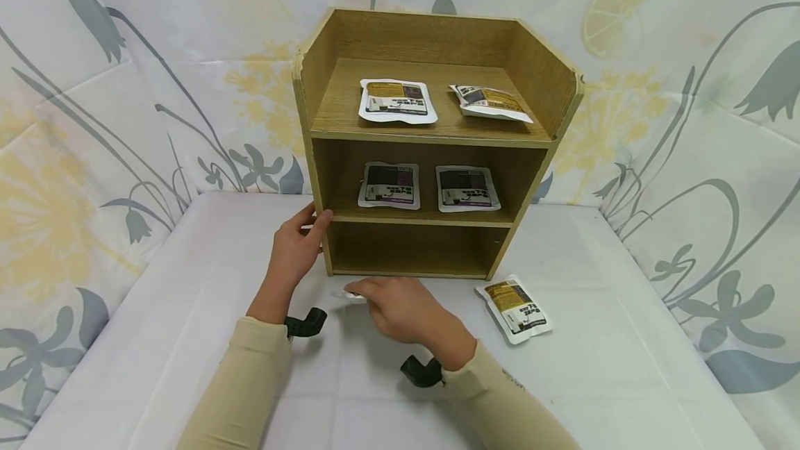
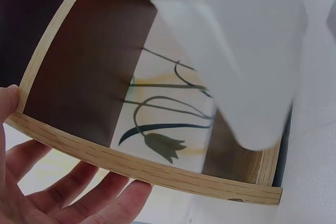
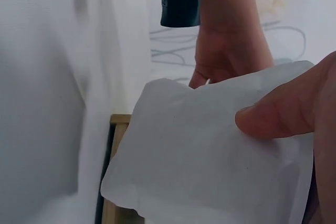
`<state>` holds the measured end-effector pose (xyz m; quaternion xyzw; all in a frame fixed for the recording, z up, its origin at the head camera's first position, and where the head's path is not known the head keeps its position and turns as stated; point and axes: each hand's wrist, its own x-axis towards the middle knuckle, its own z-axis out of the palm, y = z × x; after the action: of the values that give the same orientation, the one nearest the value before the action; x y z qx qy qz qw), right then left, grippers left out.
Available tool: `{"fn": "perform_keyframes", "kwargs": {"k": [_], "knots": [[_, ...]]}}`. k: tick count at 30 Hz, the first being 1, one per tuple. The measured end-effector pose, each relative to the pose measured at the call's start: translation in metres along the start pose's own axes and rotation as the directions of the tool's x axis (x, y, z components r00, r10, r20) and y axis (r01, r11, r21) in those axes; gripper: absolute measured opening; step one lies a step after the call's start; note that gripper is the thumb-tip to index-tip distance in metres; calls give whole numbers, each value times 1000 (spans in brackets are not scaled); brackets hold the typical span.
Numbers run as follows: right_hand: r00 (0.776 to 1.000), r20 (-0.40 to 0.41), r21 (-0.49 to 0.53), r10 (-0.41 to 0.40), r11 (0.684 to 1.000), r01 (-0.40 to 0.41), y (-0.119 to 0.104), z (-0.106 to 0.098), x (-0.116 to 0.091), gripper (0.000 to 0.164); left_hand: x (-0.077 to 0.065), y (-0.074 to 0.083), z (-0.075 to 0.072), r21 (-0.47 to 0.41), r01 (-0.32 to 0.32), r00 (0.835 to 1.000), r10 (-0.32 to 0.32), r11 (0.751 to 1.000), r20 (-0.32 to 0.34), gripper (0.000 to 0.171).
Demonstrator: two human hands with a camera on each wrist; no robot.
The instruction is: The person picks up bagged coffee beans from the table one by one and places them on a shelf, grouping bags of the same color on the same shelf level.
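Observation:
My left hand (image 1: 292, 252) grips the left side panel of a small wooden shelf (image 1: 431, 222); in the left wrist view its thumb and fingers (image 2: 113, 192) lie either side of the front edge. Low before the bottom compartment, my right hand (image 1: 406, 311) holds a white pouch (image 1: 350, 296), seen nearly edge-on from the head. The right wrist view shows the thumb (image 3: 278, 114) flat on the pouch's plain white face (image 3: 194, 150); the fingers behind are mostly hidden. That pouch (image 2: 236, 51) overlaps the bottom compartment in the left wrist view.
Two yellow-labelled pouches, left (image 1: 398, 101) and right (image 1: 490, 103), lie on the top tier. Dark-labelled pouches, left (image 1: 389, 186) and right (image 1: 467, 189), sit on the middle tier. Another yellow-labelled pouch (image 1: 515, 309) lies on the white-covered table (image 1: 625, 339), right of the shelf. Flowered cloth (image 1: 694, 144) surrounds it.

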<state>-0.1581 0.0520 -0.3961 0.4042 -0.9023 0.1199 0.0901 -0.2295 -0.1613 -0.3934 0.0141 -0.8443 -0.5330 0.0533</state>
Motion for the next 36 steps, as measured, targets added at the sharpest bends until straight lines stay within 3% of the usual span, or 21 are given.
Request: {"fn": "perform_keyframes", "kwargs": {"k": [10, 25, 30, 36], "knots": [[996, -86, 44, 9, 999, -6, 6, -5, 1, 40, 1, 0, 0, 10, 3, 1000, -3, 1000, 2, 77], [964, -262, 19, 35, 999, -31, 13, -2, 6, 41, 2, -2, 0, 3, -1, 1000, 1, 1000, -4, 78], [959, -276, 3, 65, 998, -67, 15, 0, 8, 42, 2, -2, 0, -3, -9, 1000, 9, 1000, -5, 78], [965, -233, -9, 123, 992, -128, 16, 7, 11, 42, 1, -1, -1, -4, -17, 1000, 17, 1000, -2, 78]]}}
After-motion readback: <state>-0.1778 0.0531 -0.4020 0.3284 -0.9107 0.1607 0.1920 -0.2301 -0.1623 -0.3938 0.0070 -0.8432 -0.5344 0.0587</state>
